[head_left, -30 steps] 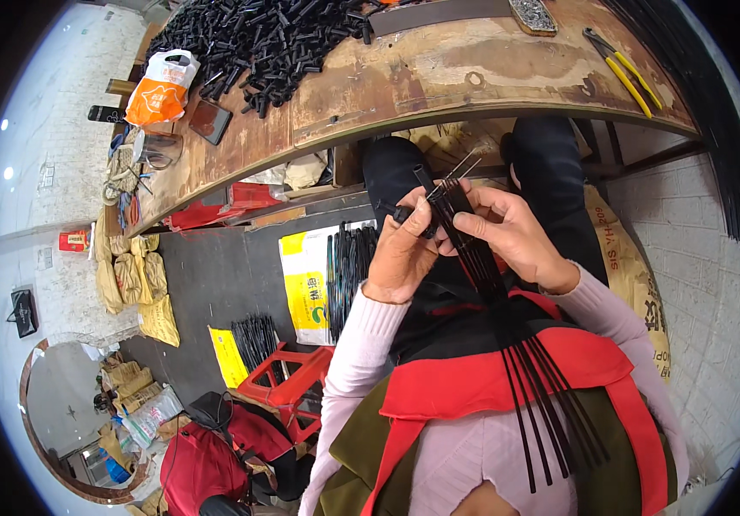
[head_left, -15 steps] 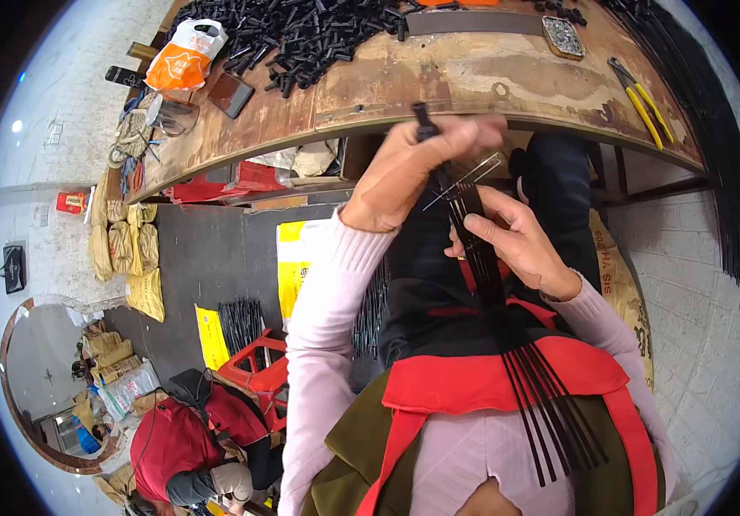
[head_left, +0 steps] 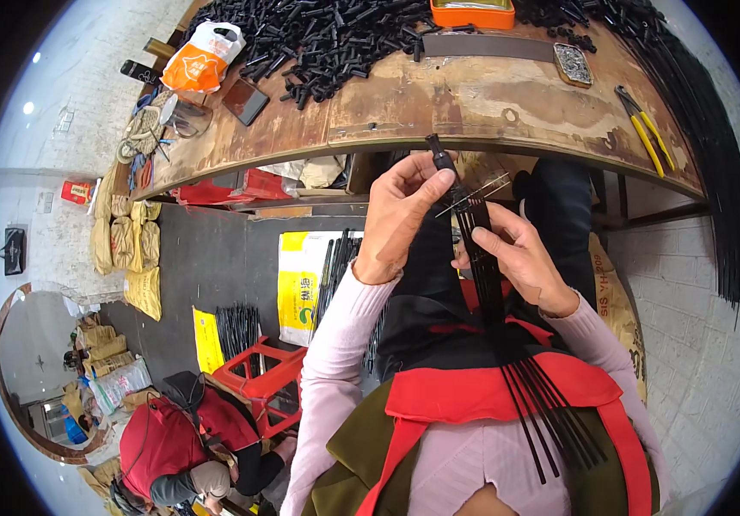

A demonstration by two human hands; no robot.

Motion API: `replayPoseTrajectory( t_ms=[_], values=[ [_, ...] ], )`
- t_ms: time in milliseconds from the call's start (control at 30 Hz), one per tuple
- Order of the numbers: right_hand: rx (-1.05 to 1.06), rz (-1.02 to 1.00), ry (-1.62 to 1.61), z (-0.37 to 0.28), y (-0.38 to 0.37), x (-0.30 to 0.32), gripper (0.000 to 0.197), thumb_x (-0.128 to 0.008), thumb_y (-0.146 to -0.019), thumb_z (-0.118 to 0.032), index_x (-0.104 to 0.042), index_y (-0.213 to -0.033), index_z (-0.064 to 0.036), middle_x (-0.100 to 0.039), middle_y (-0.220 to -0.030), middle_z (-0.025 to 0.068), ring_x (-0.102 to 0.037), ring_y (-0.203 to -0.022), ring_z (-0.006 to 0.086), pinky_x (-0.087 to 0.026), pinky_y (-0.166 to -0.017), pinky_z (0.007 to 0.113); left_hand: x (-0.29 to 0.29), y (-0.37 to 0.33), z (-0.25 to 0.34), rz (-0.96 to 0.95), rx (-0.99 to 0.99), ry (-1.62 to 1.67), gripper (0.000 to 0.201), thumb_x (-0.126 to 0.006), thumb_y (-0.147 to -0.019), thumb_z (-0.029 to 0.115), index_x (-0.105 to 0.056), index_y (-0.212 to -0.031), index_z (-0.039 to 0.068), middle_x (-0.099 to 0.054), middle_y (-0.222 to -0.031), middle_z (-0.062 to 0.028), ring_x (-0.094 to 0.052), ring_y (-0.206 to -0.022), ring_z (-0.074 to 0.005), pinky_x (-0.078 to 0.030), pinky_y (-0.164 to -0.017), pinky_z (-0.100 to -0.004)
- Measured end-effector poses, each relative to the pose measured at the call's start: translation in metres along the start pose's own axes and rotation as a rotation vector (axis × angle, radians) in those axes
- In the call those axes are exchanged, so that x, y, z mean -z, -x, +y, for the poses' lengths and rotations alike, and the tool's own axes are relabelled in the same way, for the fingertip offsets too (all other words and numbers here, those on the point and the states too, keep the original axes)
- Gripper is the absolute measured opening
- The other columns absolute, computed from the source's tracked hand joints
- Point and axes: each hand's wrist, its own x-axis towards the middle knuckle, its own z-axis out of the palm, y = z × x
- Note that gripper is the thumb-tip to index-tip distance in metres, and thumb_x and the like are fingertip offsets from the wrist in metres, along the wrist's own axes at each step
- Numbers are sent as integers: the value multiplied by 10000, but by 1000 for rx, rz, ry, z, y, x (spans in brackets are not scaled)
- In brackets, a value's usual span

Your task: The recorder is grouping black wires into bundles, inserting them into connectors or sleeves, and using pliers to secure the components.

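My left hand (head_left: 400,215) is closed around a black tubular plastic piece (head_left: 440,153), thumb and fingers pinching it below its narrow tip. My right hand (head_left: 520,258) grips a bundle of thin black rods (head_left: 488,279) just below that piece. The rods fan out at their lower ends over my red apron (head_left: 507,387). Where the tube meets the bundle, thin metal wires (head_left: 492,185) stick out crosswise. Some of my right fingers are hidden behind the rods.
The wooden bench (head_left: 439,95) curves ahead, bearing a heap of black tubular pieces (head_left: 327,43), a tin of small metal parts (head_left: 572,64) and yellow-handled pliers (head_left: 645,129). Long black rods (head_left: 722,198) hang off its right end. A red stool (head_left: 258,374) and another person (head_left: 172,439) are at left.
My left fingers were blurred and stretched across the tube toward the right; now they pinch it. My right hand keeps its hold on the rods. The whole view has shifted slightly.
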Motion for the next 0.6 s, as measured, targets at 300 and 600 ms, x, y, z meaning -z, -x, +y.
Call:
replayPoseTrajectory(
  t_ms=[300,600],
  values=[
    [2,9,25,-2,-1,-4,313,-538,-1006,-146,-510,-1265,29,-605,-946,81,-618,-832,161,-560,-835,377,-3,-1,-7,14,69,138,305,-667,-937,165,-567,-1193,31,-672,-1091,-59,-626,-971,-108,-490,-874,-248],
    [12,-17,35,0,-2,-2,340,-540,-1008,-148,-501,-1299,24,-601,-943,80,-619,-827,165,-562,-832,384,-4,4,-9,70,80,197,337,-692,-917,139,-560,-1206,25,-685,-1029,-80,-659,-957,-156,-516,-853,-277]
  ],
)
